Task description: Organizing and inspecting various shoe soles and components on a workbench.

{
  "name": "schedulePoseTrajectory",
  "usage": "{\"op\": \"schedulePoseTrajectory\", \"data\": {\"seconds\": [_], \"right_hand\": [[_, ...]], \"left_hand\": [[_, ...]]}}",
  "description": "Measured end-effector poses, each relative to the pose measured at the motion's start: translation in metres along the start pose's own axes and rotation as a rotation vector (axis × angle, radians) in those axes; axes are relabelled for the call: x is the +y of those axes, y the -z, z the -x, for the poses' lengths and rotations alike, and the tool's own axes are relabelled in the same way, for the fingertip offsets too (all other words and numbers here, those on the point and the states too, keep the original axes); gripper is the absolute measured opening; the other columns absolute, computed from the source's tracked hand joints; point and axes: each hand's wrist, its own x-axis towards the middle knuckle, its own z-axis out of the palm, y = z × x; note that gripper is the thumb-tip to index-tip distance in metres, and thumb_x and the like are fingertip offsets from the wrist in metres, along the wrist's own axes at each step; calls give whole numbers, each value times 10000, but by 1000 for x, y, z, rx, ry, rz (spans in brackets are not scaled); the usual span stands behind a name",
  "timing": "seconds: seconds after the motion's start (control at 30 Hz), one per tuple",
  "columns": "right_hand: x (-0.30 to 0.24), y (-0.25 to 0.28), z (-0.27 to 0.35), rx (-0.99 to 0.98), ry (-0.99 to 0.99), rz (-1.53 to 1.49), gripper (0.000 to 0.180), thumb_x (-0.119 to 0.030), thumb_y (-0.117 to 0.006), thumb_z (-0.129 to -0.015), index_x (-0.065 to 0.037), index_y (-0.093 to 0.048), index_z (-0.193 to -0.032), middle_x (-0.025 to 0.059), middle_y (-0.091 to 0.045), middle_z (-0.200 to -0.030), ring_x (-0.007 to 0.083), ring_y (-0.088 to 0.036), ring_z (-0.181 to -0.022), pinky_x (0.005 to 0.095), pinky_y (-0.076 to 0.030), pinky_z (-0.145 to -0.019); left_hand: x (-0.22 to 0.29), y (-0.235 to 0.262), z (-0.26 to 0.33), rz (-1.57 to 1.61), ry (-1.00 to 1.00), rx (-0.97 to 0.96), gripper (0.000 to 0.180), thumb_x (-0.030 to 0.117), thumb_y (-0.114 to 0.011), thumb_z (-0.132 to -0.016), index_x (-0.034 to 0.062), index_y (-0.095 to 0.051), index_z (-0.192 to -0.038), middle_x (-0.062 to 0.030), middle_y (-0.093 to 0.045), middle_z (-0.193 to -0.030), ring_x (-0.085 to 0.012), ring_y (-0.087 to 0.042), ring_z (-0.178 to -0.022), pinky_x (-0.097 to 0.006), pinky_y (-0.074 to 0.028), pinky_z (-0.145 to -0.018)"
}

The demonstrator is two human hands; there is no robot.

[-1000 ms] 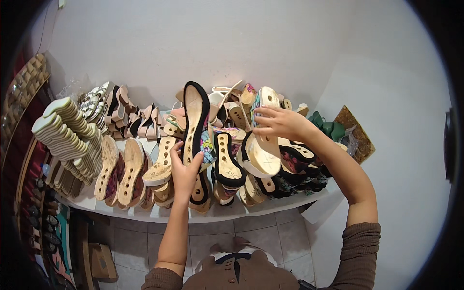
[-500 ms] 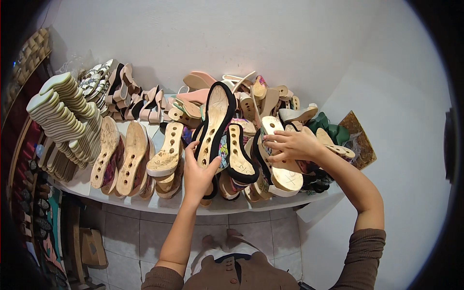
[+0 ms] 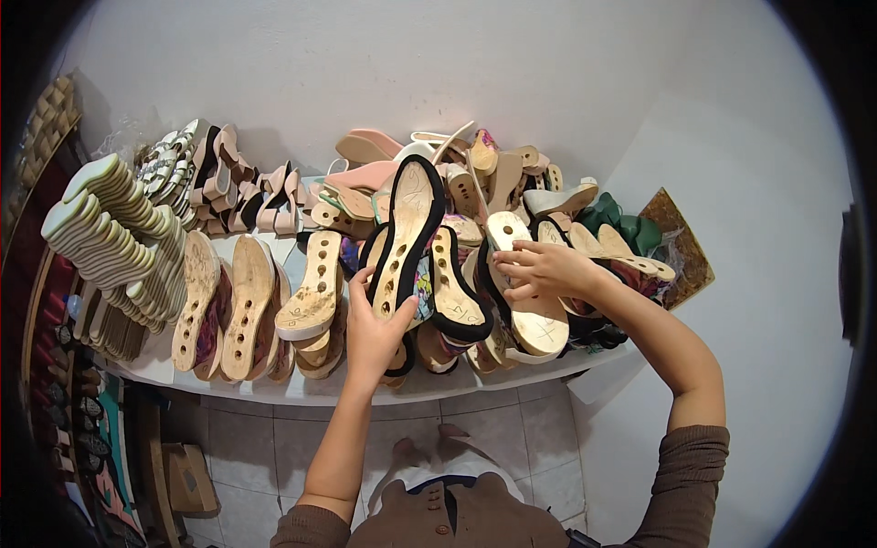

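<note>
A person standing at a crowded white shelf (image 3: 301, 388) is gripping a black-edged shoe sole (image 3: 406, 233) in the left hand (image 3: 376, 329), fingers wrapped around its lower end with the thumb pressing against one side, so that the sole is standing nearly upright with its drilled tan face turned toward the camera, apparently for a look at the holes. It is rising from the middle of the pile, its top reaching above the soles around it. The right hand (image 3: 541, 269) is resting on a pale wooden sole (image 3: 525, 292) just beside it, fingers curled and pressed together over the upper edge, thumb tucked below, seemingly steadying or tilting that piece out of the row. Between the two hands another black-rimmed sole (image 3: 455, 292) is leaning on edge against its neighbours. To the left, plain tan soles (image 3: 247, 306) are standing side by side on edge, an arrangement that is packing many into little room, and further left a fanned stack of pale green-edged soles (image 3: 110, 228) is leaning against the dark wall of the corner. Pink and beige heeled pieces (image 3: 365, 160) are lying loose at the back against the white wall, and a few green pieces (image 3: 621, 228) are sitting at the far right end beside a flat brown sheet (image 3: 681, 242). Below the shelf, grey floor tiles (image 3: 512, 447) are showing past the person's brown sleeves
</note>
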Motion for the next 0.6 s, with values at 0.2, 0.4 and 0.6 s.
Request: {"op": "schedulePoseTrajectory", "data": {"seconds": [0.2,0.4,0.6], "right_hand": [[-2,-2,0,-35,6,67,279,-203,-516,-790,-312,-376,-1006,16,-415,-1242,195,-342,-1228,345,-301,-1021],[-6,7,1,-67,-60,88,309,-206,-538,-786,-291,-386,-1040,20,-375,-1274,208,-312,-1247,368,-284,-1045],[-8,12,7,-146,-136,59,346,-225,-553,-786,-275,-424,-1103,31,-349,-1307,225,-324,-1244,387,-289,-1040]], "left_hand": [[3,3,0,78,47,-20,618,198,-671,-717,-8,-356,-1207,-165,-487,-1034,-218,-460,-990,-323,-386,-858],[-8,-1,-1,54,43,-41,632,199,-673,-718,-7,-344,-1217,-163,-499,-1039,-183,-527,-899,-287,-440,-765],[-7,-4,1,70,68,-43,591,180,-677,-713,-22,-367,-1174,-186,-539,-1036,-217,-558,-902,-312,-437,-799]]}}
